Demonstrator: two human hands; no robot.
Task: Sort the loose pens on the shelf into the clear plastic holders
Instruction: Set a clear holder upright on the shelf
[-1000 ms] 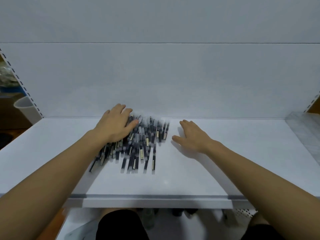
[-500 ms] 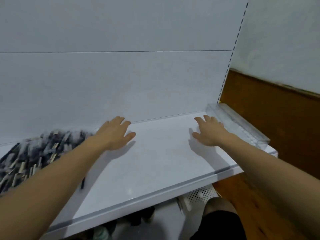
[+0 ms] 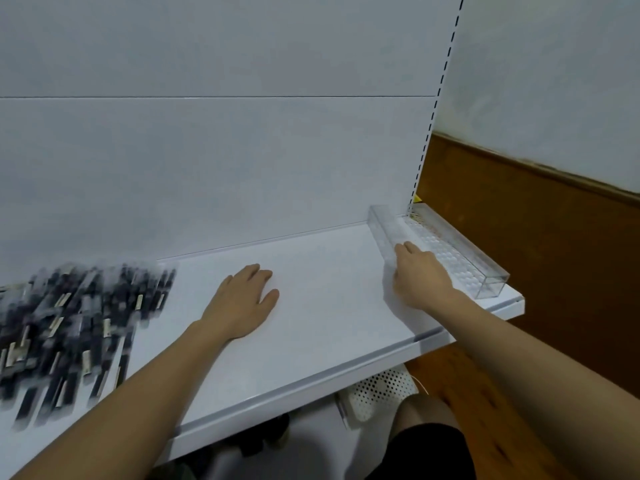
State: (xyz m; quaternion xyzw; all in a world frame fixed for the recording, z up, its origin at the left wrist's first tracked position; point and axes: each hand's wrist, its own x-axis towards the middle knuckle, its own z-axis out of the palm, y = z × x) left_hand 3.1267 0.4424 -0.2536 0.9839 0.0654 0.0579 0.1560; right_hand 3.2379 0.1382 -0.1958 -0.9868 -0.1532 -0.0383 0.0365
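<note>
A heap of several dark loose pens (image 3: 76, 327) lies blurred at the left of the white shelf (image 3: 329, 306). Two long clear plastic holders (image 3: 460, 251) lie side by side at the shelf's right end, running front to back. My right hand (image 3: 420, 277) reaches the near holder's left wall and top, its fingers touching the plastic. Whether they curl round the wall is not plain. My left hand (image 3: 242, 299) lies flat on the bare shelf, fingers relaxed, apart from the pens and holding nothing.
A white back panel rises behind the shelf, with a slotted upright (image 3: 436, 98) at its right edge. Beyond that is a brown wooden wall base (image 3: 536, 237). A perforated white object (image 3: 381, 393) and my knees sit below the shelf's front lip.
The view has swung right, away from the pens. My left hand left the pen heap and now rests on bare shelf. My right hand moved right onto the clear holder.
</note>
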